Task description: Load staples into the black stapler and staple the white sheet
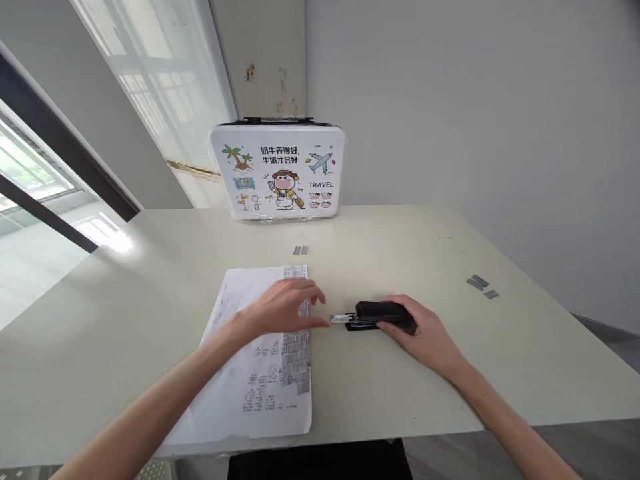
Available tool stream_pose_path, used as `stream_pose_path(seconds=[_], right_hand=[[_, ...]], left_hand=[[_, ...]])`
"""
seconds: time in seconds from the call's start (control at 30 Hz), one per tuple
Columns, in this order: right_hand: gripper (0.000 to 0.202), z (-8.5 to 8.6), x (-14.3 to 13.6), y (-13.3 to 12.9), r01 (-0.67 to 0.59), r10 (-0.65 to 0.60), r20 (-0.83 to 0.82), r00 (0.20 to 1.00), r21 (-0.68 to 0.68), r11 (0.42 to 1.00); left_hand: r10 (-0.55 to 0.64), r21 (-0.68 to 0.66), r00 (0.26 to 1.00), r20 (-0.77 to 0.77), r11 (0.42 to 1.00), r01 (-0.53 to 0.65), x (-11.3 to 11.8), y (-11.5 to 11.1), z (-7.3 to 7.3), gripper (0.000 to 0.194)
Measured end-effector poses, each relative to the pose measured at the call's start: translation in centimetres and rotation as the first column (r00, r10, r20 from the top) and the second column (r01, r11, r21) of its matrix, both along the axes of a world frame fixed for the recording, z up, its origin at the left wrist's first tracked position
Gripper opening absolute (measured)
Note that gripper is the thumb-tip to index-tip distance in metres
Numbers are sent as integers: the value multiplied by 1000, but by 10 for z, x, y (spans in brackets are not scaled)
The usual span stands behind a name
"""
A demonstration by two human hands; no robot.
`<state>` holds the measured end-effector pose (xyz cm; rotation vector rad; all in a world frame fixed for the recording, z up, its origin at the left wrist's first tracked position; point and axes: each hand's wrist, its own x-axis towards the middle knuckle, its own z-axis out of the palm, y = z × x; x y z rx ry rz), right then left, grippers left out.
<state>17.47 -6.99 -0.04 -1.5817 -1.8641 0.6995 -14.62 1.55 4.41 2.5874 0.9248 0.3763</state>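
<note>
Head view: the right hand (425, 330) clasps the stapler (373, 309); the half-open left hand (285, 307) seems empty. Probably light but stiff, the stapler suits a right-end grip.

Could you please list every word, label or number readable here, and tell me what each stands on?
"奶牛养得好,": upper line on the white case.
"牛奶才会好": line below it, same case.
"TRAVEL": right side of the same case, under the airplane picture.
Small handwriting-style words beside the cartoon cow: too small to read surely.
Print on the paper: too small and blurred.
Black stapler: no lettering I can make out.
</note>
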Motion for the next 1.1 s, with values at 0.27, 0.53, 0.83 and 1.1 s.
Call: stream_pose_path(seconds=[0.27,0.53,0.83,1.1], right_hand=[[39,-1,0,0,0,0,-19,1000,-23,1000],[37,2,-1,0,3,-6,-50,999,-52,999],[37,-2,2,0,-2,1,-29,1000,-34,999],[38,-3,2,0,6,-6,16,1000,-19,1000]], left_hand=[[653,138,757,-1,750,-647,-3,86,-22,35],[600,152,798,-61,795,-587,-2,95,-23,16],[493,114,852,177,850,-515,-9,52,-6,28],[380,-140,866,325,925,-353,15,-17,5,19]])
